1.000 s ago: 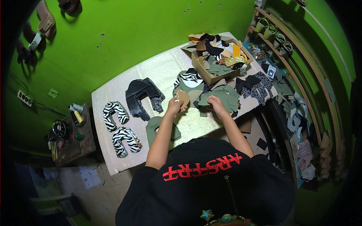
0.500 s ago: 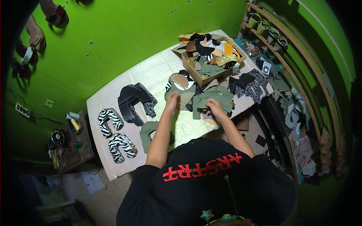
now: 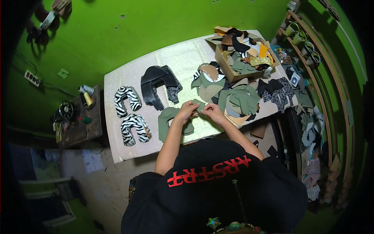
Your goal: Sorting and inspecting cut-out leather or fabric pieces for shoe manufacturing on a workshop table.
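Near the table's front edge, my left hand (image 3: 187, 112) and my right hand (image 3: 213, 112) pinch a small green cut piece (image 3: 199, 106) between them. Beside my left forearm lies a U-shaped stack of green pieces (image 3: 166, 120), partly hidden by the arm. To the right of my hands spreads a heap of green pieces (image 3: 240, 96) with tan ones under it. Beyond the hands is a smaller pile with a green curved piece (image 3: 206, 82) and a tan round one (image 3: 209, 72) on top.
Zebra-print U-shaped stacks (image 3: 127, 102) and a black U-shaped stack (image 3: 156, 81) lie on the left of the pale table (image 3: 111, 150). A cardboard box (image 3: 228, 73) full of scraps stands at the back right. Dark patterned pieces (image 3: 278, 93) lie near the right edge.
My right hand has left the green heap, and both hands have come together on a small green piece nearer me. The whole view has shifted, with the table now further right.
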Demonstrator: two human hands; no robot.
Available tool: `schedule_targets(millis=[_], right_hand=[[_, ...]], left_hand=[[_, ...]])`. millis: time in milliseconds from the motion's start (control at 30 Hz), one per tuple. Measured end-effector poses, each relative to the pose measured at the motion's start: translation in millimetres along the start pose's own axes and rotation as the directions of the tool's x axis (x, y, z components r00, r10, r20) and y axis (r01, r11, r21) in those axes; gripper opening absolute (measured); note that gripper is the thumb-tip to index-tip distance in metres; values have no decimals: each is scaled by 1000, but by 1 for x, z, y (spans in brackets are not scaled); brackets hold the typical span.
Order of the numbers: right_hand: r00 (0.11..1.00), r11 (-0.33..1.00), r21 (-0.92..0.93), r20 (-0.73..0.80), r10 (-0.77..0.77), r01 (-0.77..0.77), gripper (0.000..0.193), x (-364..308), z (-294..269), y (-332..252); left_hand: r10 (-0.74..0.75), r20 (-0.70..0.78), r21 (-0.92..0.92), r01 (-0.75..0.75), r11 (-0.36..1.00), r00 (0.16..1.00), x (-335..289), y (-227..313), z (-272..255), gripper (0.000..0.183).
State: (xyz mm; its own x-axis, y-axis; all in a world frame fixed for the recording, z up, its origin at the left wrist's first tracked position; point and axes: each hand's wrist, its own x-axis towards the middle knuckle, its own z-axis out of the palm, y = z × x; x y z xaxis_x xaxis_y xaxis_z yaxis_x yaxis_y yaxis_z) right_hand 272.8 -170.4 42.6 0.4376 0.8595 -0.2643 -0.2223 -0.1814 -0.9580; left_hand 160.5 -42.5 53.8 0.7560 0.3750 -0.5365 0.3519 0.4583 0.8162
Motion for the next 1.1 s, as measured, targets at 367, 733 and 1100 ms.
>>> schedule_targets(millis=[367,733,1100], right_hand=[[982,996,10,166,84,-87,33,25,52,-11],[938,705,-638,84,-337,311,21,38,107,15],[924,679,-695,-58,-377,234,18,44,117,33]], left_hand=[[55,58,60,-58,996,997,-63,-2,-69,27],[212,-347,294,-109,949,914,-64,-52,-131,17],[419,-505,522,-119,845,755,-57,-57,-121,15]])
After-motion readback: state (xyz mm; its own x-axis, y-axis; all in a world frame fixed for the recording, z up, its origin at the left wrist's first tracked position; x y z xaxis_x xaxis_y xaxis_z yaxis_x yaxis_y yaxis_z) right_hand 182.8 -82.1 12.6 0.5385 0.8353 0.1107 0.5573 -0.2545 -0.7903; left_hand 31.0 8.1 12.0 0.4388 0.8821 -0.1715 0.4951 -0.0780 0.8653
